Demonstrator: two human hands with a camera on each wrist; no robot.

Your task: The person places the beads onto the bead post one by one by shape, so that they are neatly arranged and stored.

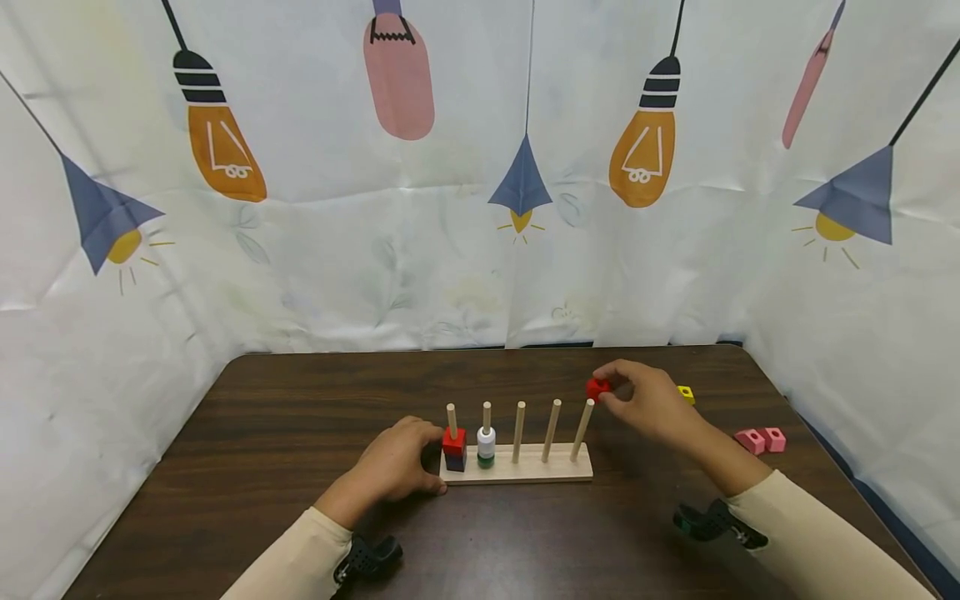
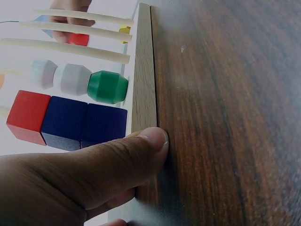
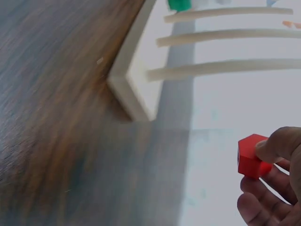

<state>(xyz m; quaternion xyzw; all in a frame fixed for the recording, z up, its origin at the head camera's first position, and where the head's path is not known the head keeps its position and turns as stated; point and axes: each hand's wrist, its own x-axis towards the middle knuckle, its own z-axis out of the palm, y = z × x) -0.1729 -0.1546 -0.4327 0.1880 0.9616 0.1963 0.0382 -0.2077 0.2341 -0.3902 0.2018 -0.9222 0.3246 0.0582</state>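
Observation:
A pale wooden peg board (image 1: 540, 472) with several upright pegs lies on the table. My left hand (image 1: 393, 462) grips its left end, thumb against the front edge. On the leftmost peg, a red cube (image 1: 454, 440) sits above two dark blue cubes (image 2: 66, 120). The second peg carries a green bead (image 2: 107, 87) at the bottom with white beads (image 1: 486, 440) over it. The other pegs are bare. Near the top of the rightmost peg, my right hand (image 1: 648, 404) pinches a red faceted bead (image 3: 250, 155); a second red piece seems to show behind it.
Two pink blocks (image 1: 750, 441) lie on the brown table (image 1: 315, 417) to the right, beside the right forearm. Behind the right hand is a yellow block (image 1: 686, 394), partly hidden. A printed white curtain (image 1: 450, 250) hangs at the table's back and sides.

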